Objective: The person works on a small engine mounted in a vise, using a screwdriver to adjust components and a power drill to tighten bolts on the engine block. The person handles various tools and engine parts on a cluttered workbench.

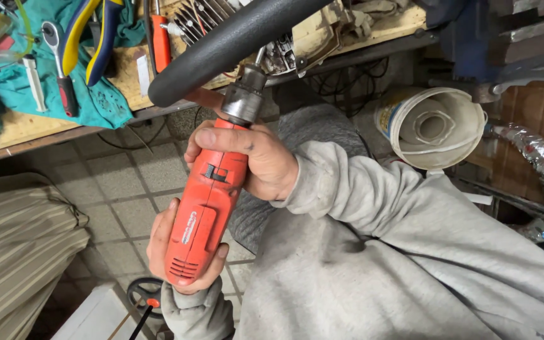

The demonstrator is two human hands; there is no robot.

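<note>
Centre frame: we gripped the red drill (206, 201), right hand (253, 160) closed near its chuck, left hand (171, 252) closed round the rear; long axis pointed up-right into the black tube (234, 44)

I see a grey tiled floor (127, 189) below a wooden tabletop (20, 126) draped with teal cloth (96, 101). A white bucket (436, 126) sits right, striped fabric (20, 252) left.

Single head view, steep downward, close over hands (221, 208), floor below.
</note>
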